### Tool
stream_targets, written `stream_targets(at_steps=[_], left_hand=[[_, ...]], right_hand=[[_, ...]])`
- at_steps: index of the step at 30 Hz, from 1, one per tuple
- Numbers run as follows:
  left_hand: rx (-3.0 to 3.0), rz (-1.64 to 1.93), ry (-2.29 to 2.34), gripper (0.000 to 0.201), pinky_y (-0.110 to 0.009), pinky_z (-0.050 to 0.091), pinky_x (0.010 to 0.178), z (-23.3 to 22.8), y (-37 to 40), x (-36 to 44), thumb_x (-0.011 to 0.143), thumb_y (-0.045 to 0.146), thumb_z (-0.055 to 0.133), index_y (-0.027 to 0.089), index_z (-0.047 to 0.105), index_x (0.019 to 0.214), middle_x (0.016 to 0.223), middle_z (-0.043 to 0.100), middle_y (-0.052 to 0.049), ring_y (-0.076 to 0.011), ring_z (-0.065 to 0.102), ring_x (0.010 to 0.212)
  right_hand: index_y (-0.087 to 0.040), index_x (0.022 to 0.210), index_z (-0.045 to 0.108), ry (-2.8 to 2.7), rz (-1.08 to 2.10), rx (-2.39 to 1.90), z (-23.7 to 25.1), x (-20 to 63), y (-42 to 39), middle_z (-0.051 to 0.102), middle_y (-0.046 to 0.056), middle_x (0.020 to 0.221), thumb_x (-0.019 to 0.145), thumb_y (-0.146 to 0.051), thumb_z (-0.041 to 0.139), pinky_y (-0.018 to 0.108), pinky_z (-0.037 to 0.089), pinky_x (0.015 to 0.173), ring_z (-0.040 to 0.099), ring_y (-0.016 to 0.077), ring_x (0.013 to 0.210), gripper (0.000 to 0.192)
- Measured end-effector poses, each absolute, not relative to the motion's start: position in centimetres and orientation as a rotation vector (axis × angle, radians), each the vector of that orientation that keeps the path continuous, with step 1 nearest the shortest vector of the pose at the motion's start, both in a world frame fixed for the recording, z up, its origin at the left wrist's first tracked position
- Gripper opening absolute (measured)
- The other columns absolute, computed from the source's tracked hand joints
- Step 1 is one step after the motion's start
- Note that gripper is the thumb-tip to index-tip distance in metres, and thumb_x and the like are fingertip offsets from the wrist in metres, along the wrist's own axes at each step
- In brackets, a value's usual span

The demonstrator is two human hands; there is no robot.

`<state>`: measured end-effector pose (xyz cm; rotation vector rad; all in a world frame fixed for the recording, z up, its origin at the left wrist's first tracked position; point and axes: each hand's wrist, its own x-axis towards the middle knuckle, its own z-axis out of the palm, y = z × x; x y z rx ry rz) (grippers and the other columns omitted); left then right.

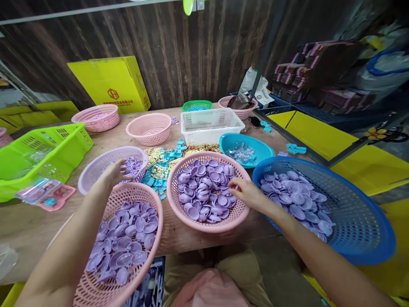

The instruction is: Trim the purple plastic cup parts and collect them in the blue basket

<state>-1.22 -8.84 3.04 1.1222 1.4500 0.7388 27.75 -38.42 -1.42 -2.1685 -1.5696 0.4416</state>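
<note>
I see my left hand (113,174) reaching forward over the rim of a lilac basket (96,168), the fingers loosely curled toward a small heap of purple pieces (134,165) lying in it; whether it already grips one I cannot tell, since the fingertips are turned away from me. My right hand (247,194) rests inside the middle pink basket (179,204), fingers drawn narrow and pinched at the purple plastic shells (203,189) piled there, touching the heap at its right side, though I cannot make out a single shell held clear of the rest. Near my left forearm sits another pink basket (150,251) half full of the same purple shells, hanging partly over the table edge (28,232). To my right a big blue basket (361,230) holds a thinner layer of shells. Between the lilac and middle baskets lie blue and yellow small parts (161,164) spread on the wood. Farther back stand a white crate (207,123), a teal bowl (255,145) with clear bits, an empty pink basket (148,128), a green crate (41,149) at the left, and a yellow box (111,83) against the dark wall.
</note>
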Motion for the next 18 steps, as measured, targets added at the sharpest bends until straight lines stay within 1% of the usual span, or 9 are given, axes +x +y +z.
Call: stream_targets(at_steps=[1,2,4,6,8,10,13,15,18], left_hand=[[1.274,0.734,1.535,0.019,-0.046,0.048,0.072,2.8,-8.6,-1.6,0.073,0.024,0.05,0.014,0.053,0.089,0.093,0.056,-0.011,-0.0274,0.053,0.094],[1.423,0.746,1.588,0.028,-0.05,0.044,0.08,2.5,-8.5,-1.6,0.068,0.024,0.056,0.015,0.052,0.095,0.101,0.055,-0.012,-0.03,0.049,0.102],[1.721,0.778,1.596,0.042,-0.049,0.035,0.093,1.7,-9.2,-0.9,0.064,0.023,0.06,0.013,0.051,0.104,0.112,0.052,-0.014,-0.0319,0.041,0.114],[2.018,0.785,1.495,0.048,-0.044,0.033,0.097,1.0,-10.8,0.7,0.065,0.023,0.058,0.011,0.05,0.11,0.116,0.05,-0.015,-0.03,0.041,0.115],[2.299,0.697,1.262,0.046,-0.039,0.039,0.091,0.5,-12.9,2.8,0.069,0.024,0.055,0.011,0.049,0.113,0.115,0.052,-0.014,-0.0258,0.049,0.106],[2.458,0.538,0.964,0.037,-0.033,0.045,0.081,0.1,-15.2,5.0,0.074,0.022,0.05,0.013,0.053,0.11,0.106,0.057,-0.011,-0.019,0.057,0.089],[2.633,0.295,0.634,0.027,-0.026,0.046,0.074,-0.4,-18.2,7.8,0.075,0.016,0.049,0.015,0.059,0.1,0.092,0.063,-0.007,-0.0134,0.059,0.072],[2.725,0.158,0.565,0.026,-0.025,0.045,0.072,-1.1,-19.4,9.1,0.074,0.012,0.049,0.015,0.061,0.096,0.085,0.065,-0.005,-0.0135,0.059,0.07],[2.822,0.008,0.633,0.026,-0.025,0.044,0.073,-2.3,-19.8,10.2,0.072,0.007,0.047,0.014,0.064,0.09,0.081,0.066,-0.006,-0.0168,0.06,0.077]], right_hand=[[-0.015,0.084,0.061,-1.631,0.441,-2.201,-1.6,27.4,-38.1,0.063,0.005,0.084,0.076,-0.017,0.052,0.024,0.04,0.068,0.056,0.0147,0.076,0.013],[-0.016,0.086,0.061,-1.701,0.439,-2.248,-1.7,27.0,-37.7,0.063,0.006,0.087,0.077,-0.018,0.051,0.024,0.04,0.07,0.057,0.0153,0.08,0.014],[-0.017,0.089,0.062,-1.832,0.433,-2.362,-2.0,26.1,-36.8,0.063,0.007,0.094,0.079,-0.02,0.05,0.024,0.04,0.073,0.058,0.0169,0.085,0.016],[-0.016,0.091,0.062,-1.916,0.433,-2.468,-2.3,25.4,-35.7,0.063,0.009,0.097,0.08,-0.019,0.047,0.025,0.041,0.072,0.059,0.0195,0.088,0.019],[-0.013,0.092,0.063,-1.946,0.432,-2.534,-2.4,24.9,-34.7,0.063,0.013,0.098,0.079,-0.015,0.045,0.027,0.042,0.071,0.06,0.0226,0.089,0.021],[-0.01,0.092,0.063,-1.971,0.437,-2.573,-2.5,24.7,-33.7,0.064,0.016,0.095,0.077,-0.008,0.043,0.029,0.043,0.069,0.06,0.0249,0.089,0.025],[-0.008,0.09,0.065,-2.032,0.442,-2.617,-2.8,24.6,-32.6,0.066,0.018,0.089,0.075,-0.002,0.039,0.031,0.045,0.07,0.061,0.0263,0.087,0.03],[-0.008,0.09,0.065,-2.075,0.424,-2.624,-3.2,24.6,-32.1,0.066,0.018,0.089,0.075,-0.001,0.037,0.033,0.046,0.071,0.062,0.0267,0.088,0.033],[-0.008,0.091,0.066,-2.146,0.373,-2.598,-3.8,24.5,-31.7,0.067,0.018,0.091,0.076,-0.001,0.036,0.033,0.047,0.072,0.062,0.0259,0.088,0.034]])
